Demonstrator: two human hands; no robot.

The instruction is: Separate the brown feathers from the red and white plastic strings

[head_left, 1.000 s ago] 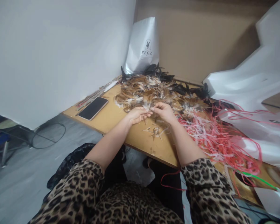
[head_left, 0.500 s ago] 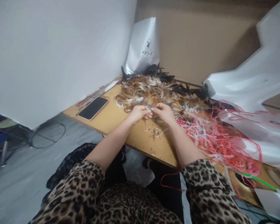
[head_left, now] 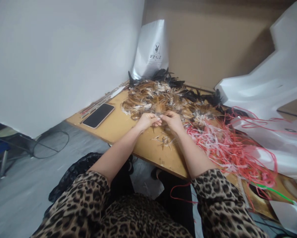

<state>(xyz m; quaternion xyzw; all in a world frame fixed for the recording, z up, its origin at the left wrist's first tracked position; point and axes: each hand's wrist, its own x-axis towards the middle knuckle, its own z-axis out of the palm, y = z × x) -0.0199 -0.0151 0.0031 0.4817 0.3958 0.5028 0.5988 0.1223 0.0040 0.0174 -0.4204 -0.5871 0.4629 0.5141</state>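
Note:
At the near side of a pile of brown and white feathers (head_left: 148, 94), my left hand (head_left: 148, 121) and my right hand (head_left: 172, 120) meet fingertip to fingertip. Both are closed in a pinch. A tawny feather (head_left: 160, 106) stands up from between the fingertips; its lower end is hidden by them. I cannot make out whether it is one feather or a few together. On the wood below my hands lie several small loose feather scraps (head_left: 165, 140).
A phone (head_left: 98, 115) lies left on the wooden table (head_left: 148, 145). Tangled red and pink strips (head_left: 227, 148) spread at the right, near white moulded pieces (head_left: 259, 82). Black feathers (head_left: 173, 81) and a silvery bag (head_left: 152, 49) are at the back.
My hands keep nearly the same place and remain pinched together. The tawny feather between the fingertips shows slightly more upright and fanned. The view has shifted very slightly.

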